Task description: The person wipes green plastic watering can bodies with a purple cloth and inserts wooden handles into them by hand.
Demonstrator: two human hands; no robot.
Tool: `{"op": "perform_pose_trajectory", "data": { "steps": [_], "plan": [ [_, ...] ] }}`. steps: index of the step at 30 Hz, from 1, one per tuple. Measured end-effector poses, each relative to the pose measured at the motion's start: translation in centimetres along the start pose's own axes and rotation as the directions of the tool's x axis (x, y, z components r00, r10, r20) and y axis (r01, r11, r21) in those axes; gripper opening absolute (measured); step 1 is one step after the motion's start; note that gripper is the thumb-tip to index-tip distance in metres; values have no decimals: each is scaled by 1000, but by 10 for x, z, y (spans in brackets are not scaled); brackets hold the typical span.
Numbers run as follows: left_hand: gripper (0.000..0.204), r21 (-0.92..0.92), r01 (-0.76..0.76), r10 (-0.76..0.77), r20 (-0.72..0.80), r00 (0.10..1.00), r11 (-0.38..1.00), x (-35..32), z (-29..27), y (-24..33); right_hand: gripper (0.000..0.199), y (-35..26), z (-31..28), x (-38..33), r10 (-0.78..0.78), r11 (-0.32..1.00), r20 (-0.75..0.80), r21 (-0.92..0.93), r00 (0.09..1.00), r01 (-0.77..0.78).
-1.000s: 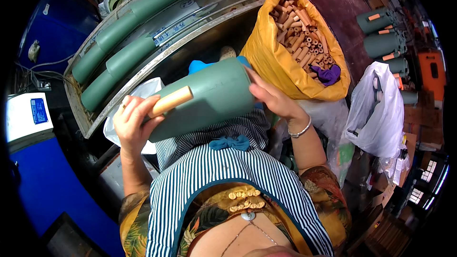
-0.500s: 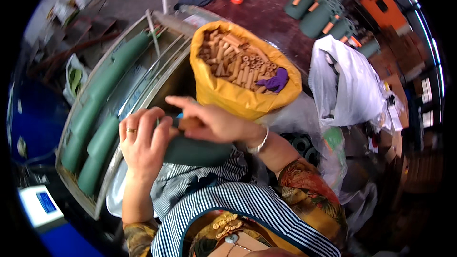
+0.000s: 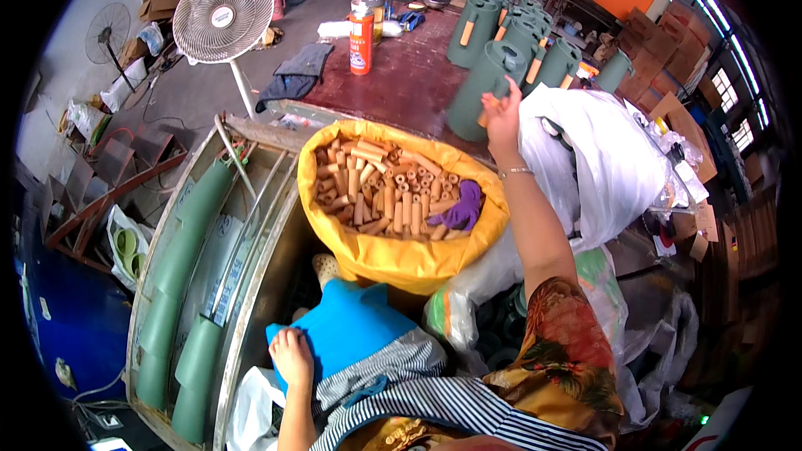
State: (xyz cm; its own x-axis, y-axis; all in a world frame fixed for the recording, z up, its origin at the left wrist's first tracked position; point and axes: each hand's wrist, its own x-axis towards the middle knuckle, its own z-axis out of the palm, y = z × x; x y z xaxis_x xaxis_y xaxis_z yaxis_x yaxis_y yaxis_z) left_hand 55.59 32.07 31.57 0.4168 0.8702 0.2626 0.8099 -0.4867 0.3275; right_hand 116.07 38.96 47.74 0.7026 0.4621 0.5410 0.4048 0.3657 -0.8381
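My right hand (image 3: pixel 501 121) reaches forward to the dark red table and is closed around the tan handle of a green jug (image 3: pixel 493 75), its index finger stretched upward. The jug is slightly blurred, at the table's near edge beside other green jugs (image 3: pixel 526 31) with tan handles. On my lap lies a blue sheet (image 3: pixel 355 317) over a striped apron (image 3: pixel 384 367). My left hand (image 3: pixel 292 355) lies on the sheet's left part, fingers loosely bent and holding nothing. Ahead of my lap stands a yellow sack (image 3: pixel 384 263) full of tan tubular handles (image 3: pixel 397 205), with a purple cloth (image 3: pixel 462 207) on top.
To the left, a long metal-framed trough (image 3: pixel 234 342) holds stacked green sleeve-like parts (image 3: pixel 171 292). A white plastic bag (image 3: pixel 597 167) bulges at the right. Upon the table (image 3: pixel 393 96) stand a red-orange can (image 3: pixel 361 42) and a folded dark cloth (image 3: pixel 296 71). Beyond is a white fan (image 3: pixel 224 15).
The green jug has gone from my lap to the table with my right hand. My left hand has come down onto the blue sheet. The view has tilted up.
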Motion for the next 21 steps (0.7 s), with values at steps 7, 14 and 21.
{"op": "perform_pose_trajectory", "data": {
  "steps": [7,14,21],
  "plan": [
    [6,36,188,-188,-3,982,981,7,-22,-19,55,47,-17,70,-14,968,-175,-250,985,-30],
    [9,52,297,-299,15,954,953,14,-17,-24,65,80,-28,134,-62,695,-321,-693,945,-190],
    [8,3,264,-264,5,965,965,19,-11,-22,82,165,-89,158,167,552,-148,-805,975,-217]
  ]
}}
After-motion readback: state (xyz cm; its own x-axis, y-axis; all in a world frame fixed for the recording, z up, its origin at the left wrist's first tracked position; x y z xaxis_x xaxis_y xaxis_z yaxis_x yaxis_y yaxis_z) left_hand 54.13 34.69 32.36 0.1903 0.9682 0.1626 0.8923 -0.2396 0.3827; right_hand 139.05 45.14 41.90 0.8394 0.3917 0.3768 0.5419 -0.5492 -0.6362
